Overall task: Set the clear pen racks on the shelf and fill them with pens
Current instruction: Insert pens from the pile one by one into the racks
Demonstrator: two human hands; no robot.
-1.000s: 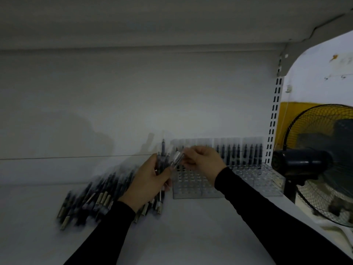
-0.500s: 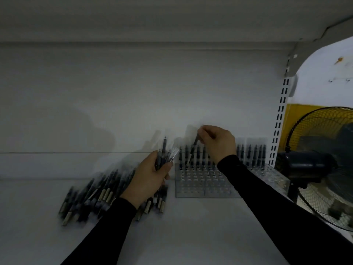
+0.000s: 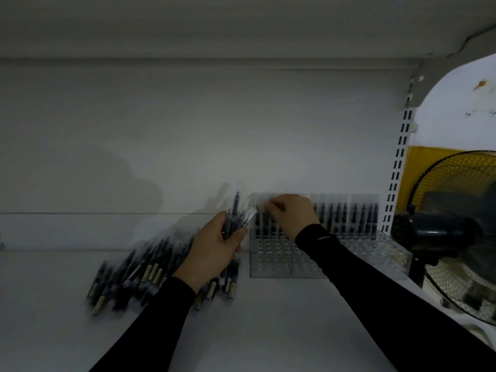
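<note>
My right hand (image 3: 291,214) has dropped from mid-air to the clear rack (image 3: 271,257) on the shelf (image 3: 268,331), fingers pinching a pen into the back row, while my left hand (image 3: 214,247) grips a pen bundle (image 3: 236,218) above the loose pile (image 3: 139,275), so filling continues.

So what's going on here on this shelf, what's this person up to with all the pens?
A person is filling clear pen racks on a white shelf. The left hand grips a bundle of pens, while the right hand pinches one pen at the rack's back row, seemingly slotting it in. The back row already holds pens; the front holes look empty. A loose pile of pens lies to the left. A fan stands beside the shelf.
</note>
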